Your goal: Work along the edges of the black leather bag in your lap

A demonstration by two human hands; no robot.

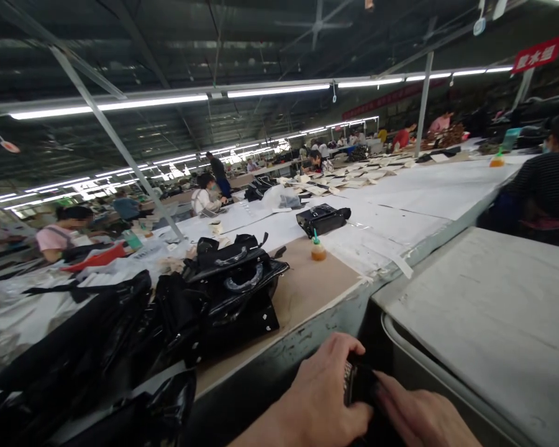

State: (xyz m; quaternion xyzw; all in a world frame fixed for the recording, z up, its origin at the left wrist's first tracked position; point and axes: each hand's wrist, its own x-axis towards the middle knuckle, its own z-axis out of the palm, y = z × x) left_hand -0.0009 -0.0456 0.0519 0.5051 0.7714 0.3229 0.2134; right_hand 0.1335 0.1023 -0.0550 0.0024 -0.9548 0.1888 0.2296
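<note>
At the lower edge of the head view, my left hand (323, 394) is closed around a black piece (364, 386), thumb and fingers curled over its side. A short row of small pale, tooth-like marks shows on that piece beside my fingers. My right hand (419, 410) grips the same piece from the other side, its fingertips partly hidden. The lower part of the piece runs out of view, and I cannot make out its full shape. Left of my hands, a pile of black bags (242, 279) with shiny curved handles lies on the brown-topped table (302, 279).
A grey-white table (489, 310) stands close on my right. Ahead are an orange glue bottle (318, 250) and a lone black bag (323, 219) on the long white worktable (414, 192). A person in a dark striped top (545, 180) sits at right; other people work farther off.
</note>
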